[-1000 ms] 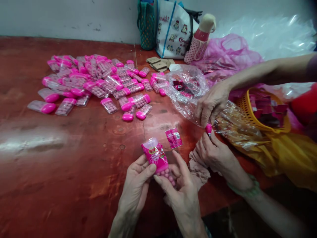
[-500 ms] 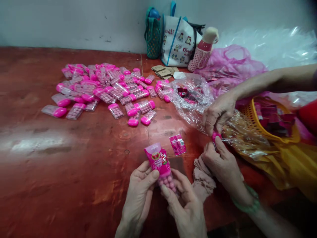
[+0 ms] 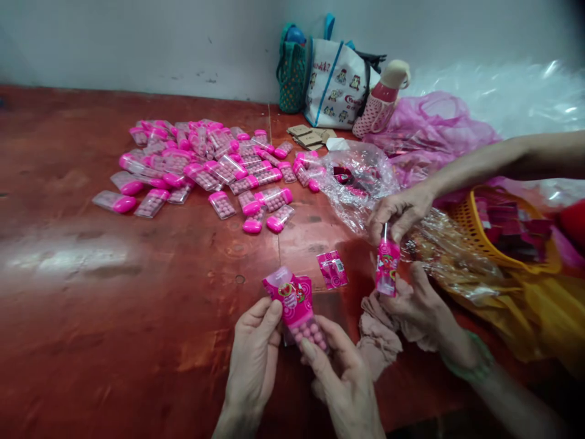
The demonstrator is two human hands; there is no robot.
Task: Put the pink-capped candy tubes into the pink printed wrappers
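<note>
Head: hands (image 3: 256, 347) grip sleeved container (image 3: 301, 316) (pink).

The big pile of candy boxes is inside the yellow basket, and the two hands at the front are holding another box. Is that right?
Not quite: the big pile isn't in the yellow basket. It lies on the red table, as the head view shows. The left hand and right hand do hold another box.
</note>
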